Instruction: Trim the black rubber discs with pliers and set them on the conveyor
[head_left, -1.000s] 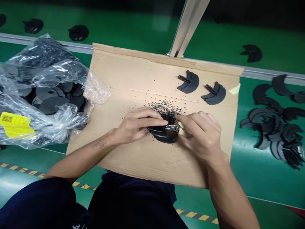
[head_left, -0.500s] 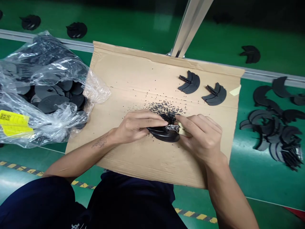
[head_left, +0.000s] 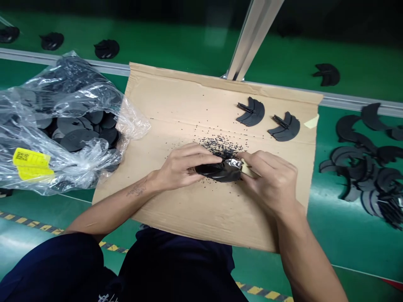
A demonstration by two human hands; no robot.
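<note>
A green bench point(head_left: 325, 214), overlaid with a cardboard sheet point(head_left: 176, 214) that probably serves to catch the small black clippings point(head_left: 222, 144) strewn about the work. The black part point(head_left: 217, 171) is over the sheet's middle, between the hands; whether it touches the cardboard cannot be told. The left hand point(head_left: 182, 165) has a narrow grip holding this part, presumably to steady it; the right hand point(head_left: 272, 178) pinches a metal-tipped tool point(head_left: 233, 163) by its pale end, tip at the part. Two curved pieces point(head_left: 252, 111) point(head_left: 286, 126) lie farther back, perhaps to avoid the clippings. Flanking are a clear bag point(head_left: 94, 94) of dark discs point(head_left: 77, 140), left, and piled curved pieces point(head_left: 362, 167), right.
</note>
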